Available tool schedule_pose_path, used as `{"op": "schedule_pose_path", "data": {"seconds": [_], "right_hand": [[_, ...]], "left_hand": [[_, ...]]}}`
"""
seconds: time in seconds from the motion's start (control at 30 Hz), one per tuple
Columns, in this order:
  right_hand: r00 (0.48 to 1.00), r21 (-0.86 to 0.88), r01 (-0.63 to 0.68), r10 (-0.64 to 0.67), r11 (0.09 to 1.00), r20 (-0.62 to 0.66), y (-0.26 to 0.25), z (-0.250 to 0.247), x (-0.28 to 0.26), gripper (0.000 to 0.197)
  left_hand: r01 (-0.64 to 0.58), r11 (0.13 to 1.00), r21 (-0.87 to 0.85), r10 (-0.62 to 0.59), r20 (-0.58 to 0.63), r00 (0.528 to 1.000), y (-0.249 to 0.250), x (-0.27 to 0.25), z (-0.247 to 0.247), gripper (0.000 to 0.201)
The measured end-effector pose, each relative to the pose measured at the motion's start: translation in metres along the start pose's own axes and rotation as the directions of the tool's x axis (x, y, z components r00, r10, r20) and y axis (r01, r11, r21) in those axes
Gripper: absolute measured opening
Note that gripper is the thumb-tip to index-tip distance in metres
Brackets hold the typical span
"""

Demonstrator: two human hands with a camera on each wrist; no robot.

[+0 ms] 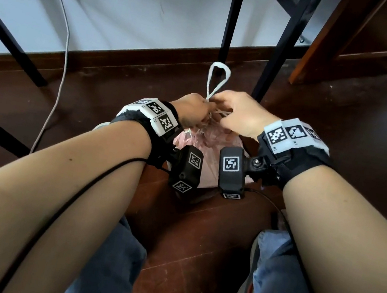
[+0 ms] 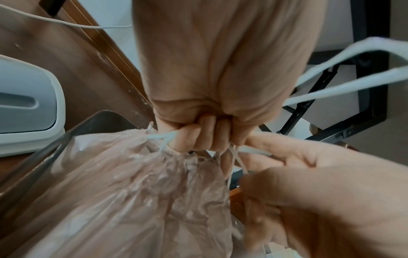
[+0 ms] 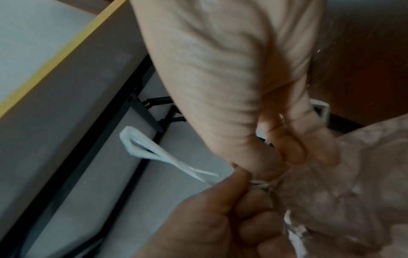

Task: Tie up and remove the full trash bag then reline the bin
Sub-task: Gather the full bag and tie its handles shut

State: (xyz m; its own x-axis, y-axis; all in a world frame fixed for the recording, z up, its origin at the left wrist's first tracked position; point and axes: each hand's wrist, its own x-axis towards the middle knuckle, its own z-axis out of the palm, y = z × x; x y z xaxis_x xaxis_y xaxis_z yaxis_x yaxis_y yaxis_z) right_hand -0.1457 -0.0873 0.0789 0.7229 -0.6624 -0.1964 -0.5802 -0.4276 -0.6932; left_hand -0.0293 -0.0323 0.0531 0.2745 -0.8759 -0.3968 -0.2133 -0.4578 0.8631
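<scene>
Trash bag point(image 1: 210, 137), pink and thin, sits on the wooden floor point(image 1: 197, 237) between your knees, its mouth gathered into a puckered neck under both of your hands. Judging by that, you are in the middle of the tying step: the white drawstring point(image 1: 216, 79) is pulled out, with one loop standing up beyond your knuckles, but I cannot tell whether a knot is set yet. In the left-wrist view a pale bin lid point(image 2: 26, 108) lies just beside the bag; whether the bag is out of the bin is unclear, and relining looks not yet begun, since no fresh liner shows.

Your left hand point(image 1: 192, 111) is curled tight, fingers point(image 2: 198, 137) clenched on the string right at the bag's neck. Your right hand point(image 1: 240, 114) is curled too, thumb and fingertips point(image 3: 293, 148) pinching strands of the same string next to the gathered plastic. The two hands touch, knuckle to knuckle, over the neck.
</scene>
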Motion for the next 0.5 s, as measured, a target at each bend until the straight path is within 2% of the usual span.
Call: {"op": "schedule_pose_path", "data": {"seconds": [0.1,0.2,0.3,0.5], "right_hand": [[0.999,-0.173,-0.049,0.049,0.984,-0.001,0.002,0.002,0.000,0.025],[0.995,-0.230,-0.097,0.095,0.968,-0.021,0.005,0.000,-0.001,0.010],[0.995,-0.204,-0.101,0.097,0.974,-0.025,0.003,-0.004,-0.003,0.015],[0.990,-0.048,-0.133,0.130,0.990,-0.058,0.000,-0.018,-0.008,0.020]], "left_hand": [[0.075,0.993,-0.096,-0.065,0.106,0.992,0.001,-0.002,0.000,0.017],[0.149,0.978,-0.147,-0.120,0.192,0.974,0.000,-0.006,-0.003,0.025],[0.168,0.969,-0.179,-0.129,0.209,0.969,-0.005,-0.006,-0.008,0.037],[0.101,0.935,-0.339,-0.068,0.108,0.992,-0.008,-0.008,-0.020,0.020]]}}
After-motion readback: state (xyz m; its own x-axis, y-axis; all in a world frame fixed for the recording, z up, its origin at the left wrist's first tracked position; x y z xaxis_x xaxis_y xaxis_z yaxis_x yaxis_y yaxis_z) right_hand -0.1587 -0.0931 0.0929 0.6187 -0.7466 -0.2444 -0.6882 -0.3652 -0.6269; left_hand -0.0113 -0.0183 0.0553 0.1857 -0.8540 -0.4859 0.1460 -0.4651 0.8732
